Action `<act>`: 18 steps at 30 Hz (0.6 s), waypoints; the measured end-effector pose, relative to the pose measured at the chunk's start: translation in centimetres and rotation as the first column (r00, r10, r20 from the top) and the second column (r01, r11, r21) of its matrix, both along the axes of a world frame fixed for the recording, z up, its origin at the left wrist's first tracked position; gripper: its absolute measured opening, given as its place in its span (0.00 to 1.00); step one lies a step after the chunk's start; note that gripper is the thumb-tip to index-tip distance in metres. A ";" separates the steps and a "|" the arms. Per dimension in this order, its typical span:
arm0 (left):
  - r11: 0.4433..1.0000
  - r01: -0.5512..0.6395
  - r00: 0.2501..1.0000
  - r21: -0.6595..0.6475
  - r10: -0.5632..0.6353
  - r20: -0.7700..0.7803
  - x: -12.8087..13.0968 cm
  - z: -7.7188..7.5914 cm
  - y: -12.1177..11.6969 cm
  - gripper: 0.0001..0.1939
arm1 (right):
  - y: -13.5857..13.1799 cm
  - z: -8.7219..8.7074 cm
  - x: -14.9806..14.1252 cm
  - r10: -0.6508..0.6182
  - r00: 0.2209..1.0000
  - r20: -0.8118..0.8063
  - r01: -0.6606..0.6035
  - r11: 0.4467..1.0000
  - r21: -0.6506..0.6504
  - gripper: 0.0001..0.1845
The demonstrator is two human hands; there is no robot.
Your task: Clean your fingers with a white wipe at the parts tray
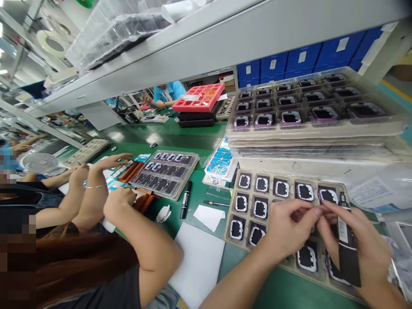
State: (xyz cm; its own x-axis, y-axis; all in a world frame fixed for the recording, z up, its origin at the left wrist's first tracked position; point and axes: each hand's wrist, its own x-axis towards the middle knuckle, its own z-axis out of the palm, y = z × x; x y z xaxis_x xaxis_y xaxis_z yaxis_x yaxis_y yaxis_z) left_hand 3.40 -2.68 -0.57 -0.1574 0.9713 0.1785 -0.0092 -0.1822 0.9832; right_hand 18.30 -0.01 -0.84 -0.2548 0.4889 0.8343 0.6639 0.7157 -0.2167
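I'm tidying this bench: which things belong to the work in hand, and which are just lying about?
Likely in use:
black marker, held in the right hand
tray of framed parts under the left hand

Likely just lying about:
second marker
pen
white paper scrap

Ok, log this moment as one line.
left hand: meets right hand, grasp unclear | right hand: black marker held | beneath: tray with framed parts
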 end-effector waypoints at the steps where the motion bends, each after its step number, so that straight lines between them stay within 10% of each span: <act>1: 1.000 -0.008 0.999 0.023 0.009 -0.053 -0.1 0.0 -0.1 0.13 | 0.0 0.0 -0.1 0.009 1.000 -0.008 -0.009 1.000 0.001 0.29; 9: 0.994 0.033 0.963 0.100 -0.005 -0.270 -0.3 0.2 -0.3 0.14 | -0.1 -0.2 -0.1 0.068 0.996 -0.063 -0.070 0.997 -0.021 0.32; 18: 0.999 -0.020 0.985 0.038 0.026 -0.170 0.2 -0.4 -0.2 0.05 | -0.3 -0.3 -0.5 0.069 0.991 -0.118 -0.078 0.995 -0.069 0.27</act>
State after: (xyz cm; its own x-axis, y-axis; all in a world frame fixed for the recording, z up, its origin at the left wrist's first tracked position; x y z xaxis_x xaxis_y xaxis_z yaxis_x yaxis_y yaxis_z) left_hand 3.59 -2.84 -1.00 -0.1442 0.9601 0.2397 0.1627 -0.2159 0.9628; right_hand 17.83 -0.26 -1.12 -0.1967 0.5329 0.8230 0.5779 0.7411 -0.3417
